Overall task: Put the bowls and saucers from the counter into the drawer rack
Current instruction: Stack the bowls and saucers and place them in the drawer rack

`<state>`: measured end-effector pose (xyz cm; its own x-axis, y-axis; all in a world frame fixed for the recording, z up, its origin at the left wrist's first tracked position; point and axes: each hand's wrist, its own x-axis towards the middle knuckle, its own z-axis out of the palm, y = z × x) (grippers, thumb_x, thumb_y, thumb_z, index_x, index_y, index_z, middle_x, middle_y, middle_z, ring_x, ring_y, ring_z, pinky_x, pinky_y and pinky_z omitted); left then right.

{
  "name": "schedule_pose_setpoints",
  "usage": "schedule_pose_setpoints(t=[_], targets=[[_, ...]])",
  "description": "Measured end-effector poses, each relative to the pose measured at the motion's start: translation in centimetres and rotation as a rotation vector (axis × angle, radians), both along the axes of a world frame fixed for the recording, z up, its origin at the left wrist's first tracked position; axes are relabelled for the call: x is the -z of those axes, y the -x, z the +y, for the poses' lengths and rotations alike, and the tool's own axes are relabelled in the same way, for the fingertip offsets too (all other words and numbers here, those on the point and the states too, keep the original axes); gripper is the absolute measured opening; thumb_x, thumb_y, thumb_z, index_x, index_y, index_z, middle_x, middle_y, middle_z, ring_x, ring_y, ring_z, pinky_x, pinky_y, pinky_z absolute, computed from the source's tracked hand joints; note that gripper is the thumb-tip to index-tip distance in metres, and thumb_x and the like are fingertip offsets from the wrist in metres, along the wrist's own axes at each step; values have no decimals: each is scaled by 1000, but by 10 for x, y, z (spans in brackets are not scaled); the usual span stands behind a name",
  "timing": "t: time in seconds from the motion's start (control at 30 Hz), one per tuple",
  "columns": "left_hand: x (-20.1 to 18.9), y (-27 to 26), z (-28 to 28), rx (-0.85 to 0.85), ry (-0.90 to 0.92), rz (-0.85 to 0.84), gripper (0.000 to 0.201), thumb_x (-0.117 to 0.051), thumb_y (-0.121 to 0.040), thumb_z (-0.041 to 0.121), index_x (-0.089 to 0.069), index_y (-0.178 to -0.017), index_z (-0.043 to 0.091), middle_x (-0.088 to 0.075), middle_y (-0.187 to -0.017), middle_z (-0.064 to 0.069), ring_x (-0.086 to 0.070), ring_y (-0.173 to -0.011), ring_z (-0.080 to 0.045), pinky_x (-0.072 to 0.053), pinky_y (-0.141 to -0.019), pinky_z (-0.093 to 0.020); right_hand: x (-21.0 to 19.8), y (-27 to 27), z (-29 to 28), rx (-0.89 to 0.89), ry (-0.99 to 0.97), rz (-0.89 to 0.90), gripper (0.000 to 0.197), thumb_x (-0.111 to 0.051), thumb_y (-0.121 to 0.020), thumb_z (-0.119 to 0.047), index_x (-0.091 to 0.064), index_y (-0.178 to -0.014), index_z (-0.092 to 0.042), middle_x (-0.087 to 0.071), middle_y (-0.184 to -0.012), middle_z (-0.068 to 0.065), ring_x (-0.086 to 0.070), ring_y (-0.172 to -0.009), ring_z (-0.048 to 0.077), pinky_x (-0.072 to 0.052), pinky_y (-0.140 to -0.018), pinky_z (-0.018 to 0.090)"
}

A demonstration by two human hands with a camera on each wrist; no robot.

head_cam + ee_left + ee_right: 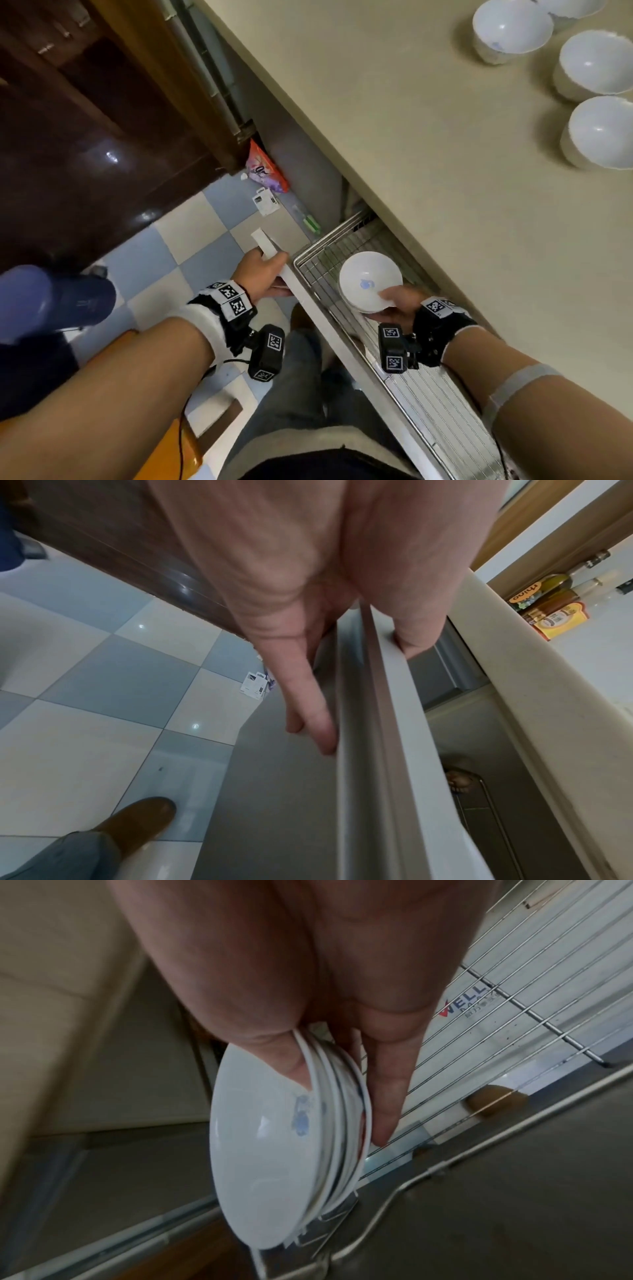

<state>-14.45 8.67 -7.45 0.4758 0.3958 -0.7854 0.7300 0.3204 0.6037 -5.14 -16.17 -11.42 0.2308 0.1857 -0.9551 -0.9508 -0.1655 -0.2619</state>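
Observation:
My right hand [383, 305] holds a small stack of white saucers [368, 279] with a blue mark, thumb inside the top one and fingers underneath. The saucers [260, 1164] hang tilted just above the wire rack [318, 263] at the far end of the pulled-out drawer. My left hand [263, 274] grips the top edge of the white drawer front [308, 301], thumb [411, 642] on the inner side and fingers [318, 723] flat on the outer face. Several white bowls [596, 61] stand upright on the beige counter [411, 120] at the upper right.
The counter edge [394, 205] overhangs the rack's back side. Packets [265, 168] lie on the checkered floor beside the cabinet. A dark wooden door [85, 137] fills the left, and another person in blue [51, 301] stands there. Bottles and jars [555, 607] stand on the counter.

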Motion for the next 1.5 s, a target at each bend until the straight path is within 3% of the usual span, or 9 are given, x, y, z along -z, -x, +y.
schedule_pose_setpoints(t=[0.2, 0.63, 0.77, 0.87, 0.93, 1.07, 1.23, 1.37, 1.5], targets=[[1, 7, 8, 16, 8, -17, 30, -60, -93, 19, -63, -118, 3, -75, -103, -19, -76, -86, -29, -63, -69, -41, 67, -7, 36, -152, 77, -86, 62, -42, -89, 11, -36, -143, -18, -44, -140, 19, -54, -113, 52, -60, -62, 52], [5, 7, 9, 10, -12, -21, 33, -63, -93, 23, -63, -122, 10, -74, -110, -17, -75, -93, -30, -63, -77, -48, 130, -15, 86, -267, 98, -103, 61, -50, -93, 4, -31, -148, -14, -44, -140, 23, -57, -107, 49, -56, -38, 38], [3, 7, 10, 20, -13, -11, 35, -64, -92, 24, -62, -123, 8, -73, -111, -18, -75, -92, -29, -63, -75, -45, 134, -18, 87, -278, 86, -77, 55, -50, -93, -1, -37, -146, -10, -48, -138, 26, -55, -117, 52, -55, -86, 61], [-1, 6, 10, 32, -5, -12, 35, -65, -92, 25, -62, -123, 9, -73, -111, -18, -75, -92, -28, -63, -74, -44, 130, -21, 83, -294, 94, -93, 49, -51, -94, -5, -42, -142, -11, -53, -124, 24, -60, -107, 49, -51, -92, 61], [-5, 6, 10, 40, 13, -12, 36, -65, -92, 27, -61, -124, 11, -73, -110, -16, -75, -92, -27, -63, -76, -45, 120, -23, 81, -331, 99, -114, 44, -52, -93, -9, -47, -137, -14, -55, -123, 20, -63, -97, 41, -54, -87, 55], [-17, 4, 18, 129, 69, 39, 45, -70, -88, 40, -59, -128, 21, -72, -117, -6, -71, -104, -26, -60, -88, -46, 97, -27, 69, -433, 192, -181, 46, -57, -88, -21, -47, -133, -21, -52, -134, 12, -55, -116, 35, -45, -88, 43], [-17, -15, 40, 326, -213, 173, 103, -86, -49, 63, -51, -134, 17, -66, -126, -7, -67, -109, -28, -57, -92, -42, 25, -22, 59, -416, 139, -257, 56, -58, -90, -21, -45, -145, -21, -45, -150, 6, -48, -130, 32, -45, -95, 40], [-63, -56, 35, 371, -578, 105, 54, -73, -79, 29, -55, -126, 8, -63, -121, -13, -62, -112, -30, -47, -92, -32, -52, -14, 60, -261, -151, -249, 38, -44, -98, -13, -57, -133, -19, -62, -137, 6, -63, -115, 25, -40, -107, 39], [-105, -109, 10, 470, -623, -118, 17, -64, -81, 18, -66, -66, 12, -64, -71, -12, -64, -76, -33, -46, -70, -32, -129, -28, 43, -155, -353, -370, 32, -46, -99, -19, -59, -128, -16, -69, -127, 9, -67, -115, 30, -48, -104, 41]])
